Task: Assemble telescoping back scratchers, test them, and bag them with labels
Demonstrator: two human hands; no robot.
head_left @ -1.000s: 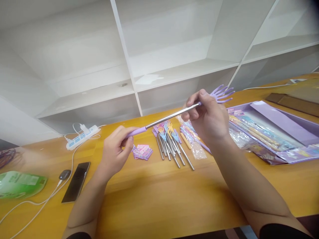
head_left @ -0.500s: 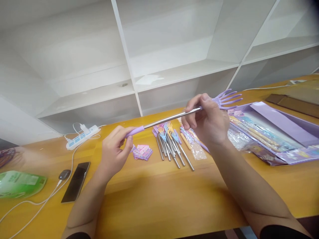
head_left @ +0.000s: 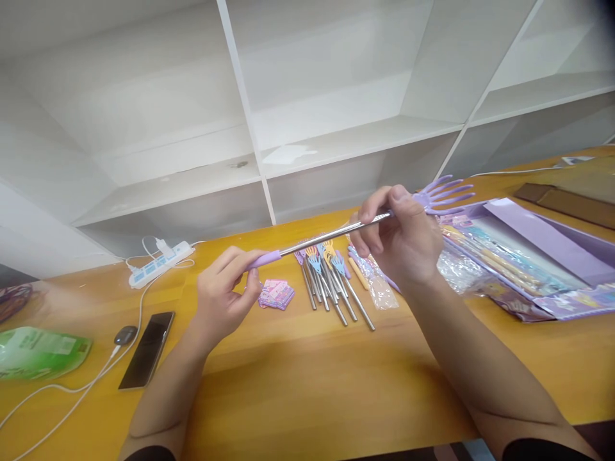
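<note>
A back scratcher with a purple claw head, a silver metal rod and a purple handle is held up above the table, slanting up to the right. My left hand pinches the purple handle end between thumb and fingers. Near the claw, my right hand grips the rod with its fingers closed round it. Under it on the table lies a pile of metal rods with coloured claw heads. Beside them is a small stack of pink and purple printed cards.
On the right, a purple box holds wrapped pieces, with clear plastic bags beside it. To the left lie a phone, a white power strip, cables and a green pouch. White shelving stands behind the table.
The back scratcher and my right hand have shifted slightly to the right. Both hands keep their hold, and the things on the table lie as before.
</note>
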